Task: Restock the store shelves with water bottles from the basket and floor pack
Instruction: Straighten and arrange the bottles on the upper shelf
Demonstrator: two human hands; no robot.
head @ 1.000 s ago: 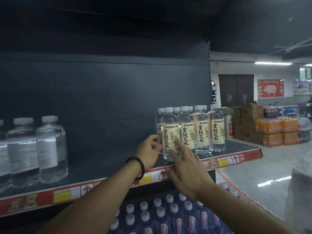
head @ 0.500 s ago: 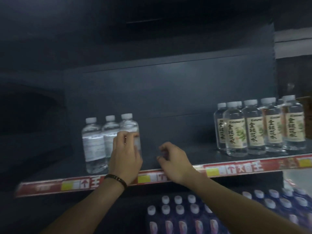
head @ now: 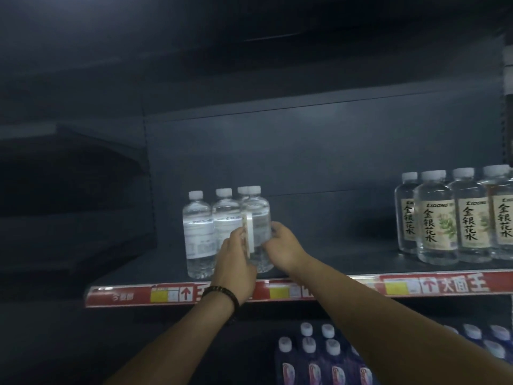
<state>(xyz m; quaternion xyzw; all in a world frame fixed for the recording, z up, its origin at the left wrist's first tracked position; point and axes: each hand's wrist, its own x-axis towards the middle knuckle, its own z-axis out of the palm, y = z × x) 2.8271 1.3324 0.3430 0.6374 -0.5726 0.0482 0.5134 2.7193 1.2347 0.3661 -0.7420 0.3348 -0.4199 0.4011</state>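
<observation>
The dark store shelf (head: 333, 263) with its red price strip (head: 444, 284) is being filled. A clear water bottle (head: 256, 215) is being held upright between both hands, low by the shelf board; whether it is being rested there cannot be told. It is being gripped by the left hand (head: 236, 262) on one side and the right hand (head: 283, 245) on the other, fingers curled round it. It seems to be getting lined up with two more clear bottles (head: 198, 232) just left of the left hand. It should be kept straight and nudged gently, so nothing is being knocked over. The bottle is see-through and white-capped, with its white label being shown sideways.
</observation>
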